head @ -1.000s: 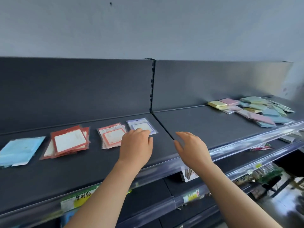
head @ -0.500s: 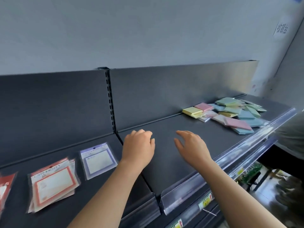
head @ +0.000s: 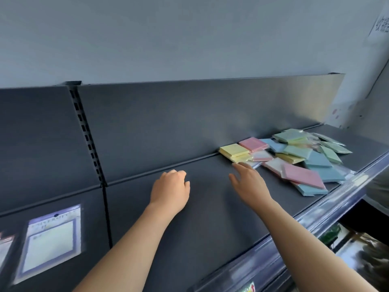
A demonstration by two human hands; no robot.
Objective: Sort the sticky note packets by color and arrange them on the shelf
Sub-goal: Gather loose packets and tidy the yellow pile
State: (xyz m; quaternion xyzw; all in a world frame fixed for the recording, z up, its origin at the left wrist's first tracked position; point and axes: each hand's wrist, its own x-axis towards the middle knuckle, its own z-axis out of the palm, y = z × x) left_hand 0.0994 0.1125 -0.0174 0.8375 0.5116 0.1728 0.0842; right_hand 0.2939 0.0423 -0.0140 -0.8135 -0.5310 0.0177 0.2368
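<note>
Top shelf (head: 210, 218), dark grey metal in two sections that meet at a slotted upright (head: 88, 131), with a matching back panel (head: 189, 119) and a clear price rail (head: 315, 216) along the front edge. Pale grey wall (head: 168, 39) above, with a paper sign (head: 381, 26) near the right corner of the room. At the right end of the shelf, a loose pile of sticky note packets (head: 294, 157) runs from back edge to front edge: yellow packet (head: 233, 150) and pink packet (head: 253, 144) against the back panel, greens behind, blues and a larger pink toward the rail. On the left section, near its front edge, lies one purple-bordered packet (head: 50, 243), flat. Left grip (head: 170, 188) is mid-shelf near the back edge, fingers curled under, holding nothing. Right grip (head: 248, 182) is flat and spread, fingertips just beside the pile's left edge; whether they touch it I cannot tell. Goods on the lower tier are blurred.
</note>
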